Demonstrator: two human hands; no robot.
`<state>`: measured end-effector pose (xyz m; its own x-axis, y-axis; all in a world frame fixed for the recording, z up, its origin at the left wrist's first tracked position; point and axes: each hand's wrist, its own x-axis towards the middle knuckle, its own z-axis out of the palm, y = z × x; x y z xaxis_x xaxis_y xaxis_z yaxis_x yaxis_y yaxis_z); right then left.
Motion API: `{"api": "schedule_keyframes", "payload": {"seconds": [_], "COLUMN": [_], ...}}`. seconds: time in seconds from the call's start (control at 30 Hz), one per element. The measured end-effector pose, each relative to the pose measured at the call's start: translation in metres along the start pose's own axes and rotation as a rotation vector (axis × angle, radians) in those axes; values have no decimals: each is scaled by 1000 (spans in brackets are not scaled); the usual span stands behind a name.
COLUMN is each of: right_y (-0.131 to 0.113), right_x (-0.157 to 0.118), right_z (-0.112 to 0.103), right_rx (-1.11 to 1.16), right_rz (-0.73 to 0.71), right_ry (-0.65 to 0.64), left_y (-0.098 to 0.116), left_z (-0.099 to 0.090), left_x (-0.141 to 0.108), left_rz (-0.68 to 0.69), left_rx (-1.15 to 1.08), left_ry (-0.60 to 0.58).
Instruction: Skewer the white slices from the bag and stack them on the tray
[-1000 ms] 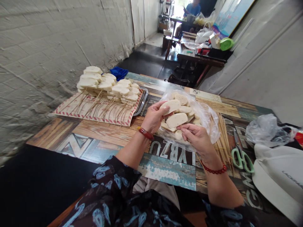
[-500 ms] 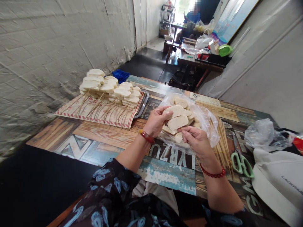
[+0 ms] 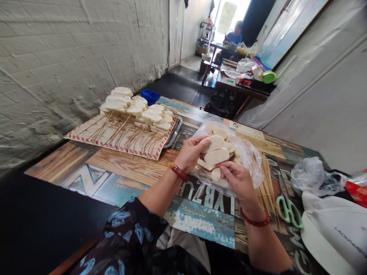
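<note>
My left hand is closed, its thumb and fingers pinching the left end of a pale oval food slice. A second pale oval slice lies just below that one, overlapping it. My right hand is closed in a pinch at the lower slice's edge, on a thin skewer mostly hidden by the fingers. Under both hands, more such slices lie in a clear plastic bag. Loose bamboo skewers lie just right of the bag.
Skewered slices are piled on red-and-white paper over a metal tray. Green-handled scissors, a white cap and a crumpled plastic bag sit at the right. A blue cloth is behind the pile. A person sits far back.
The view has shifted slightly, so the scene sits a little lower. Both hands keep nearly the same hold over the bag, with the slices barely moved.
</note>
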<state>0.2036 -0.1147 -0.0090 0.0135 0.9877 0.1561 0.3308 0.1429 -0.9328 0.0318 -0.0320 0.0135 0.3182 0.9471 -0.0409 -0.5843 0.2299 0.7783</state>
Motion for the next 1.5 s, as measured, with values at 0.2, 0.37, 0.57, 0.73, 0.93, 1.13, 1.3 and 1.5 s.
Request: {"api": "schedule_keyframes", "payload": {"seconds": [0.2, 0.37, 0.57, 0.73, 0.93, 1.13, 1.3, 1.5], "right_y": [0, 1, -5, -10, -9, -8, -12, -13], "right_x": [-1, -3, -7, -9, -12, -14, -16, -16], "right_z": [3, 2, 2, 4, 7, 9, 9, 10], "right_rx": [-52, -88, -150, -202, -260, -303, -320, -309], "right_rz": [-44, -71, -121, -128, -151, -111, -109, -106], "right_ry": [28, 27, 81, 144, 179, 214, 224, 223], "left_y": [0, 10, 22, 26, 27, 24, 25, 25], "left_z": [3, 6, 10, 14, 16, 18, 19, 19], "left_x": [-3, -13, -26, -31, -34, -35, -37, -36], "left_rz": [98, 190, 222, 192, 251, 257, 272, 265], "left_rx": [119, 237, 171, 226, 395, 404, 425, 448], "left_ry": [42, -1, -67, -20, 22, -4, -20, -19]}}
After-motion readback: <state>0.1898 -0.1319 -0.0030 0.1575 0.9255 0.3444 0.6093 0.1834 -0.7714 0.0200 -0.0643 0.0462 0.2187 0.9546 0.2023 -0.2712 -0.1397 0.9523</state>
